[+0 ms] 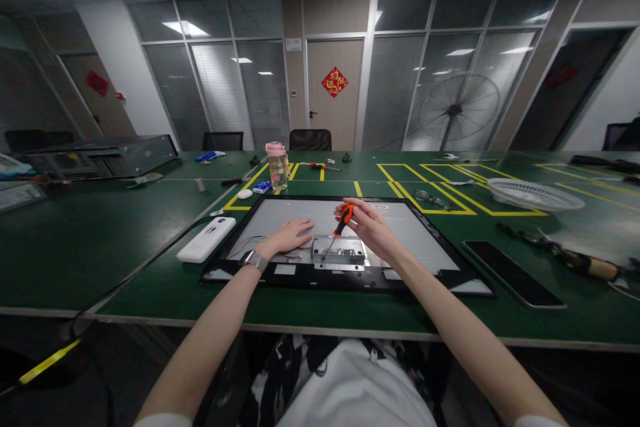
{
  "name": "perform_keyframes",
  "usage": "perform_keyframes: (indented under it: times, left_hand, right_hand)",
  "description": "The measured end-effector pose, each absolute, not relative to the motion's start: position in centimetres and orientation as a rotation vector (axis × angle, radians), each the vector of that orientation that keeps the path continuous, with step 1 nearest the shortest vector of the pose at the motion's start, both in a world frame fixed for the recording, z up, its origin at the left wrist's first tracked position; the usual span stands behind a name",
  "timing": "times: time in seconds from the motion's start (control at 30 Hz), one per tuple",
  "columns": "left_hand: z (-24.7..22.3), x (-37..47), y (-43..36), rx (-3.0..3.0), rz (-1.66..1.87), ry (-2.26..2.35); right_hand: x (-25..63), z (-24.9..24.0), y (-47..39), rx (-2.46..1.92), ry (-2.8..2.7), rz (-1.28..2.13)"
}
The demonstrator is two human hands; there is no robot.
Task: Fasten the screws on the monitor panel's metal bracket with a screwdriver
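Observation:
My right hand (367,223) is closed around the orange and black handle of a screwdriver (344,220). The tool leans, its shaft running down and left to a silvery metal bracket (340,252); whether the tip sits in a screw is too small to tell. This bracket rests near the front edge of a flat display panel (400,230) with a black frame, lying on the table. My left hand (287,238) lies flat on the panel, fingers stretched out, just left of the bracket. Thin wires (245,247) run beside and partly under that hand.
A white power bank (207,240) lies left of the panel, a black phone (513,273) to its right. Behind stand a pink-lidded bottle (278,167) and a small blue box (262,187). Glasses (433,200), a white basket (535,195) and another screwdriver (320,166) lie farther back.

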State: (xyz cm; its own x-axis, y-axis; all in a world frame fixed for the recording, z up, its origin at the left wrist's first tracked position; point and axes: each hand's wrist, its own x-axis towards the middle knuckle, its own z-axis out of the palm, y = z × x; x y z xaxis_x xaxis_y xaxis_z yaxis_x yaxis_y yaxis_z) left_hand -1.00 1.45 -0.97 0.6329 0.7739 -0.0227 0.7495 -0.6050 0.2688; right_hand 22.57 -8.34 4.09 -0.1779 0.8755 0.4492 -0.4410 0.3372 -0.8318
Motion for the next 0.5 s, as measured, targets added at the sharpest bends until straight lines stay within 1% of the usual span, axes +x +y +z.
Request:
perform_keyframes:
  times: [0.2, 0.4, 0.43, 0.5]
  left_hand:
    - [-0.92, -0.99, 1.35, 2.606, 0.144, 1.240]
    - [-1.25, -1.13, 1.66, 2.604, 0.165, 1.218]
    - [-1.23, -1.14, 1.62, 2.605, 0.164, 1.218]
    - [-1.14, -1.13, 1.50, 2.605, 0.159, 1.218]
  right_hand:
    - [23.13, 3.87, -8.04, -0.482, -1.444, 1.168]
    - [23.24, 3.61, -8.19, -0.686, -1.535, 0.721]
    - [23.18, 3.63, -8.28, -0.689, -1.543, 0.711]
    - [23.06, 3.71, -8.44, -0.648, -1.571, 0.806]
